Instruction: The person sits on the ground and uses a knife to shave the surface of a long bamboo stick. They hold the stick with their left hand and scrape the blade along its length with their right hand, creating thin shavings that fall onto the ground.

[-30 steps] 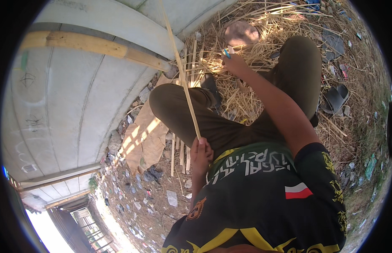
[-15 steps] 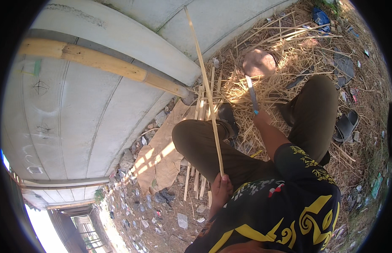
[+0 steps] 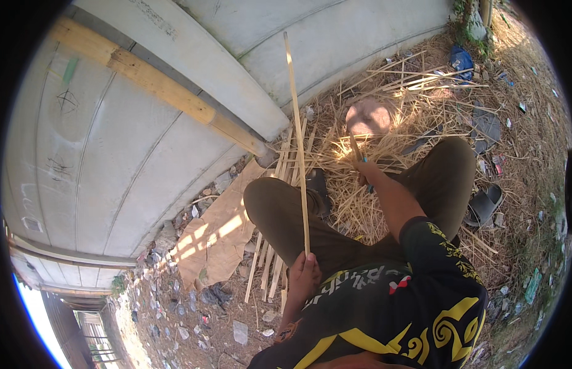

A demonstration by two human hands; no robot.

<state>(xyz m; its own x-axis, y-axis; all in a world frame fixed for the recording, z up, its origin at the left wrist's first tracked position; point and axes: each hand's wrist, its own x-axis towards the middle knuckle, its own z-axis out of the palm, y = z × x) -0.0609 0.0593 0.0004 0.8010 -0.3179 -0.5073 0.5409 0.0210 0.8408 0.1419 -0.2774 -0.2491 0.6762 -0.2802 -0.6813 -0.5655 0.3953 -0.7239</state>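
Note:
Low by my left thigh, my left hand is closed round the lower end of a long, pale bamboo strip. The strip slants up and away, its far tip in front of the grey wall. My right hand grips a knife between my bent knees. The blade of the knife points away from me, seen nearly edge-on, towards a round, pinkish-brown block. Strip and knife are apart. Thin shavings lie thick on the ground between my legs.
Several cut strips lie beside my left leg, next to a brown cardboard sheet. A bamboo pole runs along the grey wall on the left. To the right lie a dark sandal and, farther off, blue plastic.
The knife has turned from showing its flat side to nearly edge-on, and my right hand has shifted slightly left. The bamboo strip stands a little more upright. The whole view has shifted slightly.

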